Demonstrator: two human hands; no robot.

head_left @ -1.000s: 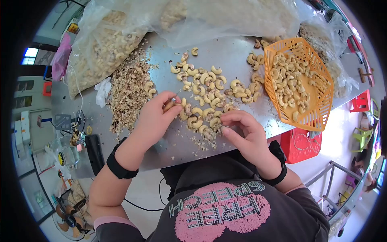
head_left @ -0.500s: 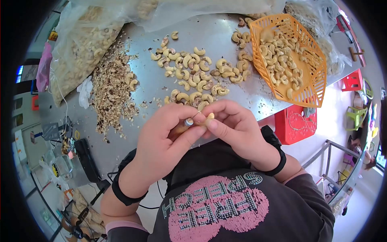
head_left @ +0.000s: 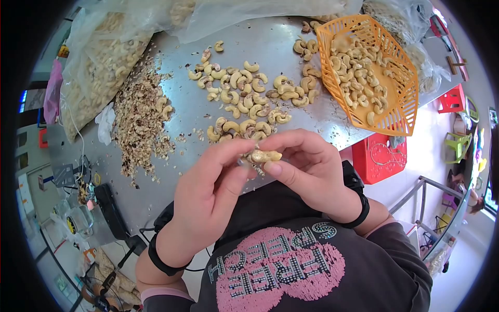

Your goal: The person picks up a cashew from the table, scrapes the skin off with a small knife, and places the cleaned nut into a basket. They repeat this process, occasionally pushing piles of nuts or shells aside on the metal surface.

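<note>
A cashew nut point(head_left: 266, 156) lies between my two hands at the table's front edge. The fingers and thumb of my right hand point(head_left: 306, 164) are closed on it. My left hand point(head_left: 210, 182) is curled beside its left end, with a small tool, blurred and mostly hidden, between thumb and fingers. Just beyond my fingertips is a group of loose cashews point(head_left: 248, 127), and more cashews point(head_left: 236, 83) are spread farther back. To the left sits a heap of skin flakes point(head_left: 140, 119).
An orange basket point(head_left: 325, 67) with cashews stands at the back right of the metal table point(head_left: 176, 52). A plastic bag of cashews point(head_left: 93, 67) is at the back left. Below the right edge is a red stool point(head_left: 374, 161).
The cashew shows more between my fingers and now lies sideways. My left thumb has moved left, and the tool is less visible. The view has shifted slightly.
</note>
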